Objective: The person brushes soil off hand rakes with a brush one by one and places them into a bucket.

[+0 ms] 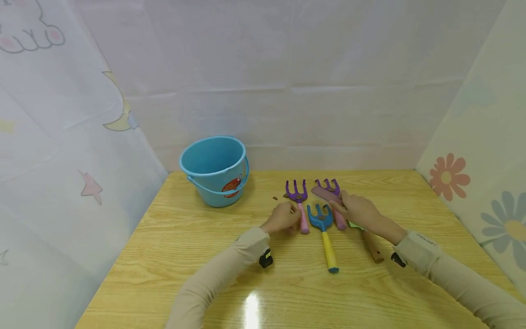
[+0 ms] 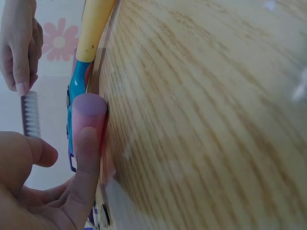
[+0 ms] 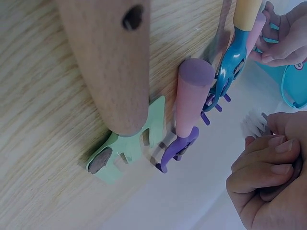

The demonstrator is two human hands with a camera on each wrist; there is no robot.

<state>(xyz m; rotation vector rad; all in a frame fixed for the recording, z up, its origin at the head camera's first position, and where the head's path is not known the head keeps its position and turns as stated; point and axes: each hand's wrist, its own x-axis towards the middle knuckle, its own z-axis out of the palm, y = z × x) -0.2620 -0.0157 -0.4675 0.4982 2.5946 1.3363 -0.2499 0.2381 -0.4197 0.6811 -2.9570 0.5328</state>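
My right hand [image 1: 361,211] grips a brush [image 1: 326,195] with a brown back, above the tools on the right. Its white bristles [image 2: 31,115] show in the left wrist view. My left hand [image 1: 283,216] is at the pink handle [image 2: 89,112] of the left purple hand rake [image 1: 297,195]; one finger touches the handle while the thumb stays apart. Between the hands lies a blue hand rake [image 1: 320,220] with a yellow handle. A second purple rake [image 3: 180,146], also pink-handled, lies partly under the brush. Beside it is a green rake [image 3: 132,151] with a wooden handle. Brown bits sit on several tines.
A light blue bucket [image 1: 213,174] stands at the back left, its handle hanging down in front. A small brown crumb [image 1: 275,198] lies on the wooden table [image 1: 164,256] near the left rake. Printed cloth walls [image 1: 312,114] enclose the back and sides.
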